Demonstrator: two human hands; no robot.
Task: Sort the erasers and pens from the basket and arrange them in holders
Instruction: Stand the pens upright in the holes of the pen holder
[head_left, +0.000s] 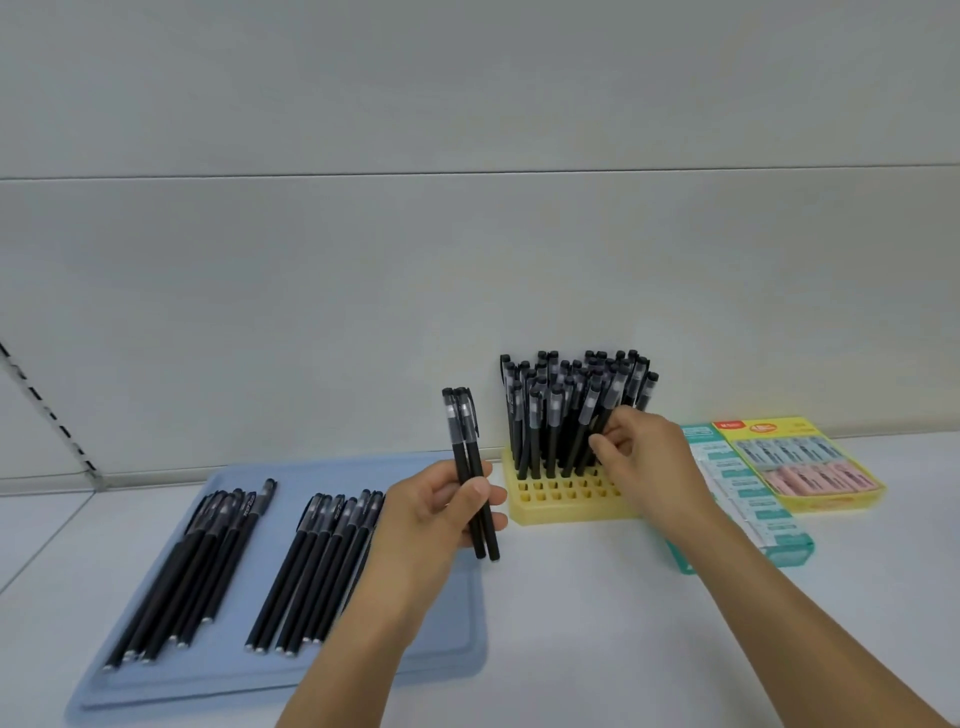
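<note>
Blue tray (447, 644) sits nearest the camera, lower left, flat on the white surface (597, 613). Two loose groups of black pens lie on it, caps toward the wall: left group (192, 566) near the tray's left side, 2nd group (317, 566) approx. mid-tray. The left forearm crosses over the tray's right part.

Left hand (441, 512): raised above the tray's far right corner. Grip state: fingers and thumb curled round two black pens (470, 467), held side by side, near upright, caps up, lower ends projecting below the hand.

Right hand (644, 462): reaches to the yellow holder (566, 506), which stands on the surface just right of the tray, against the back wall. Grip state: fingertips pinch the barrel of one pen (597, 421) at the front right of the bundle; that pen leans to the right. Whether its tip is seated in a slot cannot be told.

Holder contents: dense cluster of black pens (550, 415) standing caps up in the rear rows. Front rows show open square slots.

Right of the holder, partly behind the right wrist: teal box (748, 499) holding packaged erasers in a row. Beside it, further right: yellow box (810, 457) with blue-grey eraser packs at the back and pink ones in front.
</note>
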